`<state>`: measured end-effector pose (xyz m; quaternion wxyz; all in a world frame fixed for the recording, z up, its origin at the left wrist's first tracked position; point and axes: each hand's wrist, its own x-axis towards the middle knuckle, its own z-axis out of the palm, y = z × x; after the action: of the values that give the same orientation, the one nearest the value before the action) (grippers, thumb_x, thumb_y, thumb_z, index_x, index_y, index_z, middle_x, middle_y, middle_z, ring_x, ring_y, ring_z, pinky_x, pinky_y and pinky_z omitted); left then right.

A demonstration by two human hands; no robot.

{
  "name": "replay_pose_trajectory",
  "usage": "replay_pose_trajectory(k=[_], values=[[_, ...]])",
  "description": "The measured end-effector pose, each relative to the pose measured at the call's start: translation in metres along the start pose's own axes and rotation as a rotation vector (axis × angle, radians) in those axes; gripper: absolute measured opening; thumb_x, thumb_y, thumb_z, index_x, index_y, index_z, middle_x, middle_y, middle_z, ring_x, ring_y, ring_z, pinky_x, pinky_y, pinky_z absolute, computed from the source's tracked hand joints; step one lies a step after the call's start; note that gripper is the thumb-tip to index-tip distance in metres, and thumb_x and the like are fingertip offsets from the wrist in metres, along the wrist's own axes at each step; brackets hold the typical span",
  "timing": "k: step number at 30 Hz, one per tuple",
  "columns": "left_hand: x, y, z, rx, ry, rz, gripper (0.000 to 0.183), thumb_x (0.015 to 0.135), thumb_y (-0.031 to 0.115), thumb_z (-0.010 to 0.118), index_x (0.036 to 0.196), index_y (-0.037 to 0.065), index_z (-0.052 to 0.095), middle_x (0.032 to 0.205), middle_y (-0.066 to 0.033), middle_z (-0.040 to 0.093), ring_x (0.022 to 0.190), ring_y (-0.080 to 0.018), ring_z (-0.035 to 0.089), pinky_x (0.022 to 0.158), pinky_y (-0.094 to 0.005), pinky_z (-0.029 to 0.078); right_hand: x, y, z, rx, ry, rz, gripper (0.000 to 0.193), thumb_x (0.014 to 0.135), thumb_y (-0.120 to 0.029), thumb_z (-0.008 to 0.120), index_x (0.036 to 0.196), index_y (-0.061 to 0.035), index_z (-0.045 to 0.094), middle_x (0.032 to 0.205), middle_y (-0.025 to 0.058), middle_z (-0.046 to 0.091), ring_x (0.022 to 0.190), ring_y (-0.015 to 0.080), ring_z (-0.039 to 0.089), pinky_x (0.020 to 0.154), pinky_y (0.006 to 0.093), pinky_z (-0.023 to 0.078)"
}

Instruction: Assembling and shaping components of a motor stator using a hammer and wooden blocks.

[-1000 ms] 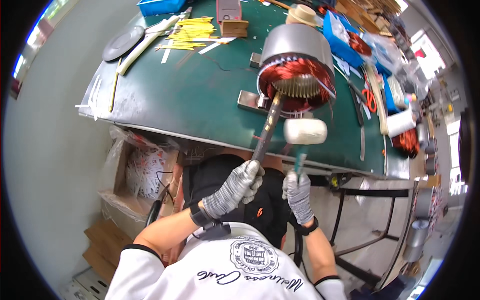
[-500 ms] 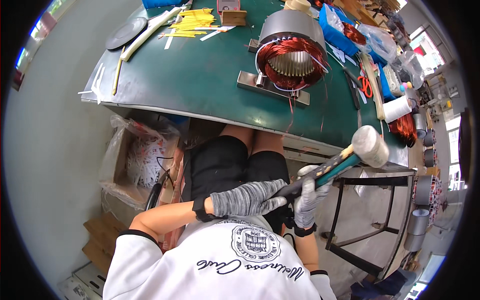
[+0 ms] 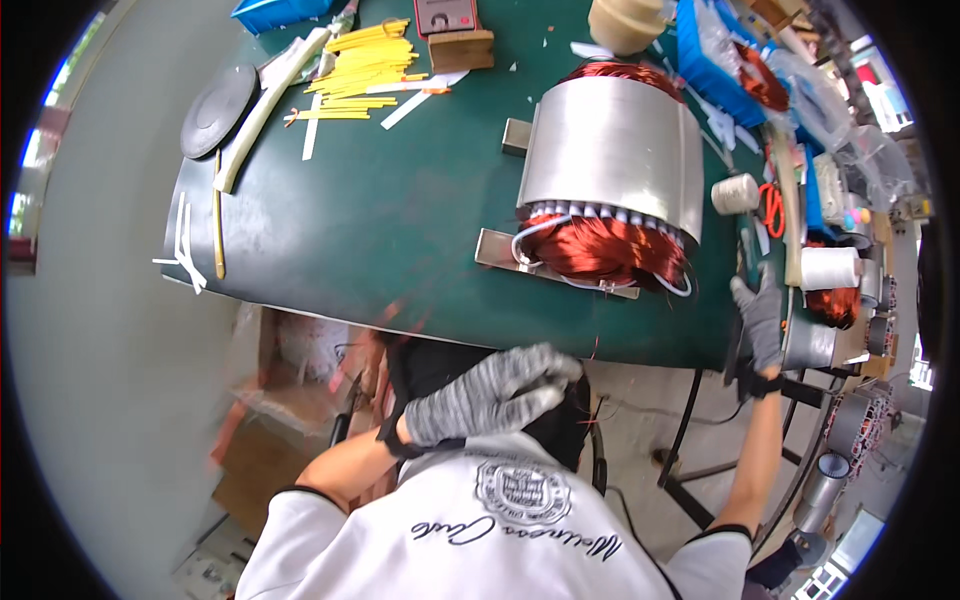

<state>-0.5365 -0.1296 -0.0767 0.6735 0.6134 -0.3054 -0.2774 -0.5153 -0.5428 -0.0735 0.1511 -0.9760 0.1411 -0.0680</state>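
My left hand (image 3: 485, 397), in a grey knit glove, hangs over my lap with nothing in it. Its fingers are loosely bent, the thumb apart from them. My right hand (image 3: 762, 318), also gloved, reaches to the bench's right side. Thumb and fingers are apart there, just short of a slim dark hand tool (image 3: 746, 252) whose kind I cannot make out. Between the hands, farther in, a motor stator (image 3: 612, 150) lies on its side across metal bars (image 3: 497, 249). Its copper winding (image 3: 600, 250) bulges toward me, with white sleeving at its edge. No mallet is visible now.
Red-handled scissors (image 3: 771, 210), thread spools (image 3: 735, 194) and a white spool (image 3: 830, 268) crowd the right side, beside a blue bin (image 3: 715, 80). Yellow sleeves (image 3: 365, 70), a black disc (image 3: 220, 112) and a pale stick (image 3: 265, 115) lie left. The bench's front edge (image 3: 400, 328) crosses before me.
The mallet that both hands held has left them and is out of sight. My right hand has moved forward and right to the bench; the left stays over my lap. The view has shifted.
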Motion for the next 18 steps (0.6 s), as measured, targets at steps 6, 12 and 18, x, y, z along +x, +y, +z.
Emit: replay_pose_trajectory(k=[6,12,18], values=[[0.036,0.025,-0.033,-0.01,0.095,-0.065,0.026,0.093,0.019,0.045,0.11,0.0,0.052,0.093,-0.0108,0.053,0.087,-0.0217,0.052,0.081,-0.034,0.041,0.049,-0.038,0.006,-0.385,0.222,-0.332,0.037,0.083,-0.021,0.06,0.116,-0.0045,0.052,0.117,0.0158,0.052,0.108,0.0293,0.049,0.092,0.041,0.038],[0.026,-0.006,-0.009,-0.623,0.239,-0.307,0.039,0.099,0.032,0.033,0.115,0.0,0.049,0.118,-0.0102,0.051,0.099,-0.0209,0.055,0.087,-0.0347,0.044,-0.015,-0.083,0.107,0.342,-0.48,-0.313,0.024,0.084,-0.013,0.05,0.104,-0.0046,0.059,0.1,0.0151,0.063,0.094,0.0272,0.06,0.081,0.0339,0.047],[0.062,0.055,-0.008,-1.038,0.59,-0.337,0.048,0.093,0.046,0.041,0.123,0.009,0.047,0.117,-0.007,0.056,0.101,-0.0211,0.056,0.087,-0.0403,0.046,-0.015,-0.111,0.103,0.753,-0.678,-0.036,0.026,0.08,-0.024,0.055,0.101,-0.0108,0.062,0.101,0.0135,0.063,0.094,0.023,0.061,0.078,0.0324,0.049]])
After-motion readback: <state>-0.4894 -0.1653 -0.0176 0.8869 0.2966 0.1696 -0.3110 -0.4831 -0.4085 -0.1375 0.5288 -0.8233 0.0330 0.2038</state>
